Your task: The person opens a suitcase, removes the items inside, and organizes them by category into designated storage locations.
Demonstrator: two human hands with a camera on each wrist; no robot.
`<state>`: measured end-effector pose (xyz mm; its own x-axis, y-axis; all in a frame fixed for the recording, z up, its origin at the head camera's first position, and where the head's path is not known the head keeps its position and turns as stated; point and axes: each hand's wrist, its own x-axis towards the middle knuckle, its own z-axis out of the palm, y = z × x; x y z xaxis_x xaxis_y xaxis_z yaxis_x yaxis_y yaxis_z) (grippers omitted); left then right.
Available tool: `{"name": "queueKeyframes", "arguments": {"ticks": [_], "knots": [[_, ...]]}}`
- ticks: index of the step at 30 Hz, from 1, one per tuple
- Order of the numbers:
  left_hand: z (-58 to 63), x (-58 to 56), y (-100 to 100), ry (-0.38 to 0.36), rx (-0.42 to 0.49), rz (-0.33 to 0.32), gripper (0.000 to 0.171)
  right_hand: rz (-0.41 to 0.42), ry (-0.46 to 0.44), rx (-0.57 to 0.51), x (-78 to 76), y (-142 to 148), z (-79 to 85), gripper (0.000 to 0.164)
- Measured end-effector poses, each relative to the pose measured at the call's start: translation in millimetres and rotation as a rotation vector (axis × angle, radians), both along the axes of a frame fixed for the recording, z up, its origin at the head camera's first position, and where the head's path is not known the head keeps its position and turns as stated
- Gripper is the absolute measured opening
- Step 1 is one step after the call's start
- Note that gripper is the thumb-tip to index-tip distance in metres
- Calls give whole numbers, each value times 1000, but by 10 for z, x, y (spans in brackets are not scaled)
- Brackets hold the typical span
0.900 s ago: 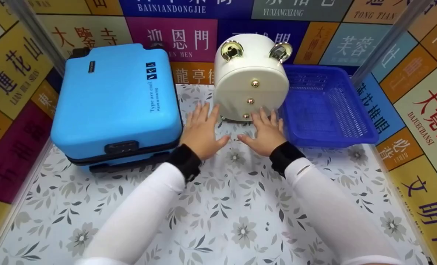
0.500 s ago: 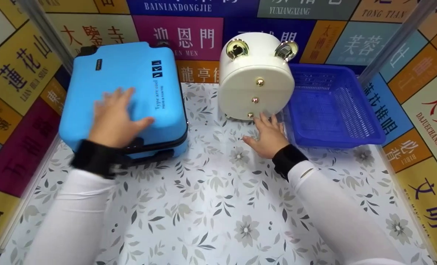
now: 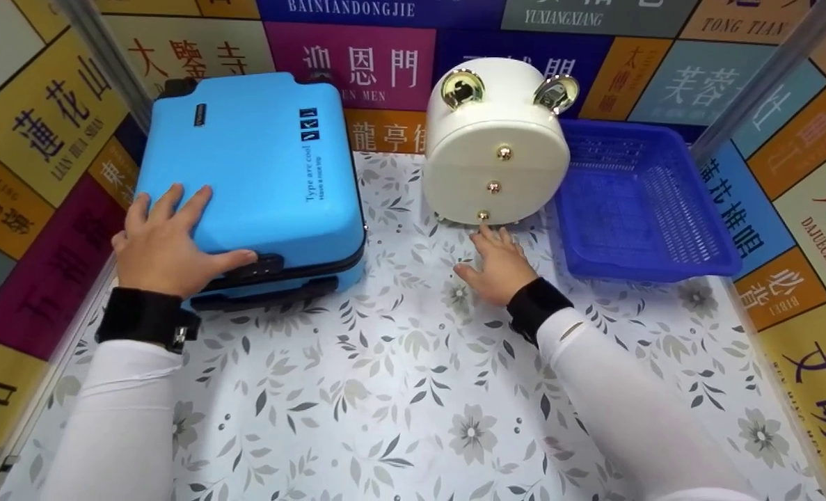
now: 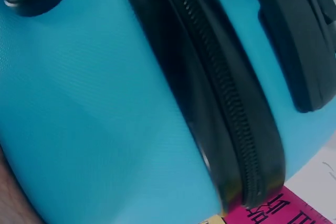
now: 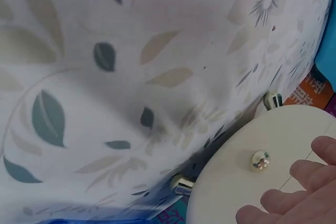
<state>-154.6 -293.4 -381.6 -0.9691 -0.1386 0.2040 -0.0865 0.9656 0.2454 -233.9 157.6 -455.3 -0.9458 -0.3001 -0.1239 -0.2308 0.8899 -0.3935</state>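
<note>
A light blue suitcase (image 3: 259,160) lies flat at the left, its black zipper band (image 4: 226,87) and side handle (image 4: 302,40) filling much of the left wrist view. My left hand (image 3: 159,247) rests on its near left corner with fingers spread and thumb beside the black lock (image 3: 263,266). In front of the white round drawer cabinet (image 3: 499,149), which has gold knobs and gold ears, is my right hand (image 3: 503,268). Its fingers are extended close to the lowest knob (image 3: 483,216); whether they touch the cabinet I cannot tell.
To the right of the cabinet stands a blue plastic basket (image 3: 646,268) with slotted sides. A white floral cloth (image 3: 399,390) covers the table. Printed panels and transparent corner posts close in the back and both sides.
My left hand has moved left from beside the cabinet, across the suitcase, to its near left corner. My right hand stays near the cabinet's base. The head view has shifted slightly.
</note>
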Motion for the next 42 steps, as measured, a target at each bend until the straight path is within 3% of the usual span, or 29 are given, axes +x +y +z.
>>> {"name": "queueKeyframes", "arguments": {"ticks": [13, 23, 30, 38, 42], "knots": [[13, 10, 97, 8, 10, 48, 108, 105, -31, -58, -147, -590, 129, 61], [-12, 67, 227, 26, 15, 92, 110, 160, -47, -184, -286, -1211, 148, 43], [-39, 98, 321, 25, 2, 127, 112, 109, -29, -274, -401, -1404, 98, 27], [-38, 107, 372, 3, -4, 152, 112, 37, -182, -446, -513, -1431, 12, 26], [-32, 109, 378, 2, -5, 163, 113, 22, -153, -422, -526, -1462, -7, 24]]}}
